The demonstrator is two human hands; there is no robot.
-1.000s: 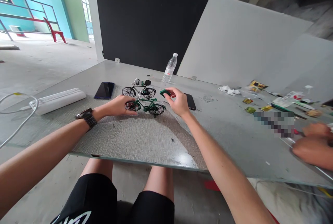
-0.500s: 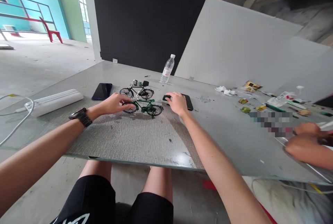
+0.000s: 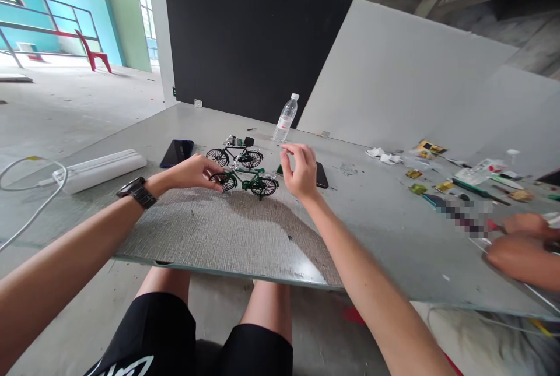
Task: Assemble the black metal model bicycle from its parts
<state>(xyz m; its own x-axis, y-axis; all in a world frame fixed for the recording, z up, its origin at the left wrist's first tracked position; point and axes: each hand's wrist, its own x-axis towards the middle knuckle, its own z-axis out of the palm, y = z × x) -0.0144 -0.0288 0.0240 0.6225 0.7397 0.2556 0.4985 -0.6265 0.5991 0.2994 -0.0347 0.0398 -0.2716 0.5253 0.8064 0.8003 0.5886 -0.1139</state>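
A green model bicycle [image 3: 251, 181] stands upright on the table. My left hand [image 3: 192, 173], with a black watch on its wrist, has its thumb and fingers around the front wheel at the left end. My right hand [image 3: 301, 171] is raised just beyond the rear wheel, thumb and curled fingers apart. A tiny dark speck shows by its fingertips, too small to name. Partly hidden by that hand is a small green piece [image 3: 280, 170]. Just behind the green bicycle stands a black model bicycle [image 3: 236, 153] with a silver handlebar.
A dark phone [image 3: 177, 153] and a white power strip [image 3: 102, 171] with a cable lie left. A black phone [image 3: 322, 175] lies beside my right hand; a water bottle [image 3: 286, 118] stands behind. Packets and tools [image 3: 475, 190] are spread right, near another person's arm [image 3: 525, 256].
My right hand has lifted away from the small green piece, and its fingers have spread. My left hand stays at the front wheel. The view has shifted slightly.
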